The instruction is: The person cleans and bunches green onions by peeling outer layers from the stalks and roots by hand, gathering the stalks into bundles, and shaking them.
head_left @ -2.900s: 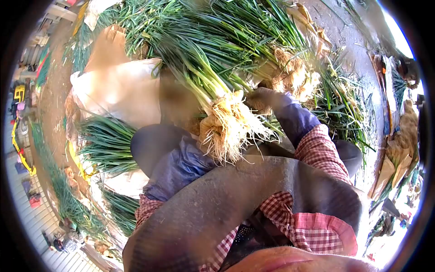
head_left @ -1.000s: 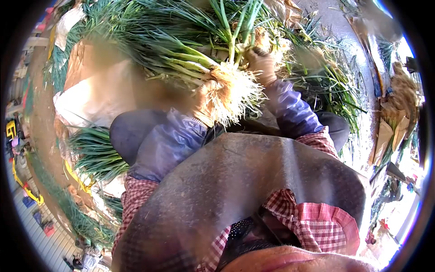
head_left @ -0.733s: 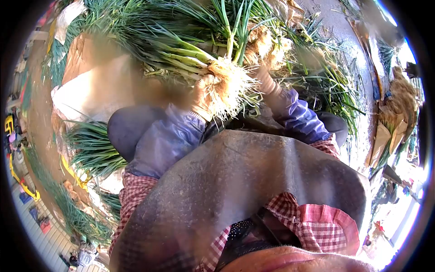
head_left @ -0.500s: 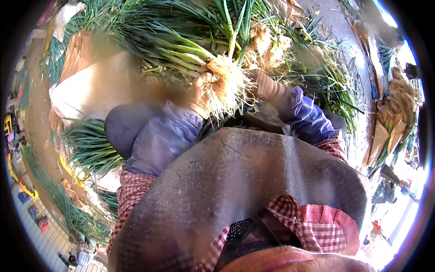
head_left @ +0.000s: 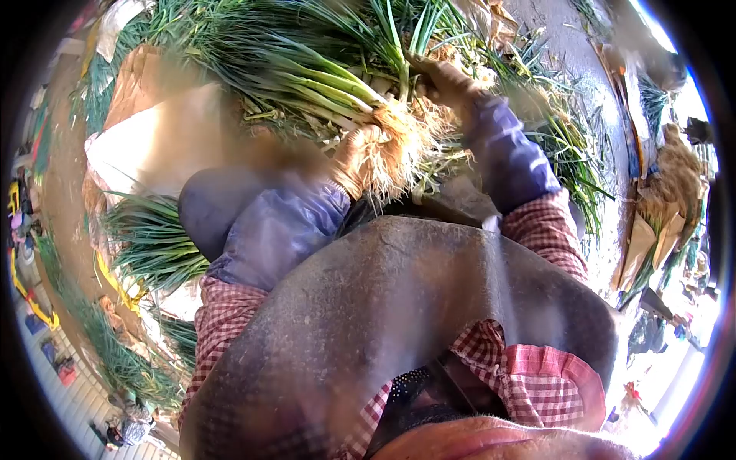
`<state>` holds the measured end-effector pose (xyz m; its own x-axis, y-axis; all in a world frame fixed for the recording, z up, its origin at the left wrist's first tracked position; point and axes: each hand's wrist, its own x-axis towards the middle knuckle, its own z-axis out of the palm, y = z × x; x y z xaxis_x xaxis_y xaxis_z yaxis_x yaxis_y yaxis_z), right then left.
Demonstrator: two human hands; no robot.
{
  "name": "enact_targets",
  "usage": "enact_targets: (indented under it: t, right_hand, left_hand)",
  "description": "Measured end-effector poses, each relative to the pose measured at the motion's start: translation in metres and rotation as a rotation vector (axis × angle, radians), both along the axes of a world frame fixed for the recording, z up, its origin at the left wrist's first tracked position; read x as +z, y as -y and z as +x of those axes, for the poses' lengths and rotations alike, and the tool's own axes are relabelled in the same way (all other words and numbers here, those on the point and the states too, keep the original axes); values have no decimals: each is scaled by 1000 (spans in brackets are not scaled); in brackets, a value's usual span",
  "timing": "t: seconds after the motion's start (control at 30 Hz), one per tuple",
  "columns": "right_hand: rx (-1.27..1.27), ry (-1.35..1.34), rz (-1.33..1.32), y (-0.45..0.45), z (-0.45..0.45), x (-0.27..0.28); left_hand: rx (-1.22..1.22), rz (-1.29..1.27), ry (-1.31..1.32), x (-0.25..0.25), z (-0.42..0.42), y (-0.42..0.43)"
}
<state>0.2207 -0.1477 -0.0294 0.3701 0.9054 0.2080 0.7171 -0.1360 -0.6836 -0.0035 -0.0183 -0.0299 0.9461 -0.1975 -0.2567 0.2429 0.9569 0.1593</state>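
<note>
My left hand [head_left: 356, 159] is closed around a bunch of green onions [head_left: 337, 90] near the root end. Its pale, stringy roots [head_left: 402, 146] hang over my fingers, and the long green leaves fan out to the upper left. Just right of the bunch, a green onion stalk [head_left: 403, 73] stands nearly upright with leaves spreading at the top. My right hand [head_left: 448, 80] has its fingers bent against that stalk's right side, seemingly pinching it; the fingertips are partly hidden. Both hands look covered by dirty tan gloves.
A large pile of green onions [head_left: 230, 38] lies beyond my hands. Another bundle [head_left: 157, 241] rests by my left knee. Brown paper [head_left: 134, 84] is at the left, with more cardboard [head_left: 640, 241] at the right. A dark apron [head_left: 368, 307] covers my lap.
My right hand has moved up and away from below the roots to the upright stalk. My left hand and its bunch have shifted slightly right.
</note>
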Motion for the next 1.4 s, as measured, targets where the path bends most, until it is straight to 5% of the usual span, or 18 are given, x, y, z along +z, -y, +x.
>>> enact_targets:
  t: [0.1, 0.23, 0.4, 0.43, 0.47, 0.5, 0.67, 0.73, 0.8, 0.87, 0.9, 0.93, 0.97, 1.03, 1.2, 1.27, 1.3, 1.4]
  right_hand:
    - [67, -128, 305, -30, -2, -3]
    - [-412, -1024, 29, -23, -13, -3]
    - [-57, -558, -184, 12, -36, -9]
    - [119, -372, -184, 17, -42, -16]
    - [418, 251, -226, 22, -42, -20]
    - [382, -84, -60, 17, -61, -11]
    - [374, -1182, -441, 37, -80, -14]
    - [201, -817, -954, 19, -132, 79]
    - [719, -564, -1059, 25, -152, 37]
    - [557, -211, -1014, 48, -141, 33]
    - [745, 328, -811, 56, -127, 36]
    - [586, 167, -845, 62, -109, 20]
    - [352, -125, -783, 68, -91, 5]
    - [-55, -708, -496, 71, -80, -5]
    - [-25, -431, 198, 22, -66, -57]
    - [-192, -1508, 169, 10, -58, -76]
    - [-200, -1002, 149, 6, -70, -50]
    - [-322, -858, 110, -1, -82, -10]
  left_hand:
    - [32, 33, -64, 15, -8, 1]
    - [18, 13, 12, 21, -6, -6]
    - [20, -87, 12, 10, -3, -6]
    - [83, -10, 8, 14, -2, -3]
    - [86, -12, 6, 16, -4, -4]
    - [63, -58, 27, 16, -6, -5]
    - [47, -222, 27, 18, -9, 1]
    - [16, -23, -58, 1, -6, -6]
    - [82, -80, -30, 25, -3, -7]
    - [72, -160, 13, 24, 0, -6]
    - [52, -442, 147, 9, 3, -5]
    - [31, -724, 282, 1, 4, -6]
    - [26, -383, 108, 4, -4, -12]
    - [2, -464, 77, 4, -3, -10]
    - [9, -178, 24, 9, -2, -8]
    - [-18, -246, 32, 11, -6, -8]
    - [-14, -206, 14, 14, -8, -9]
    - [5, -99, -31, 20, -9, -7]
